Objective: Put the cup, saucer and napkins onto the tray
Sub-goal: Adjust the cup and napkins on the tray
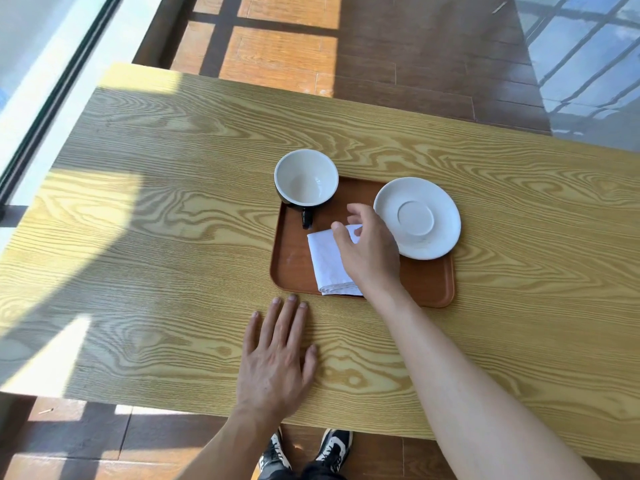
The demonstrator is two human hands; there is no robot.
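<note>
A brown tray [429, 285] lies on the wooden table [173, 202]. A cup [306, 178], black outside and white inside, stands in the tray's far left corner, its handle pointing toward me. A white saucer [417, 218] rests at the far right of the tray, overhanging the rim. Folded white napkins [327, 263] lie in the tray's middle. My right hand [369, 252] hovers over the napkins with fingers spread, thumb near their far edge; I cannot tell if it touches them. My left hand [277, 358] lies flat on the table just in front of the tray.
The table's near edge runs just above my shoes [304, 452]. A window frame [52, 98] borders the table on the left. Tiled floor [381, 46] lies beyond the far edge.
</note>
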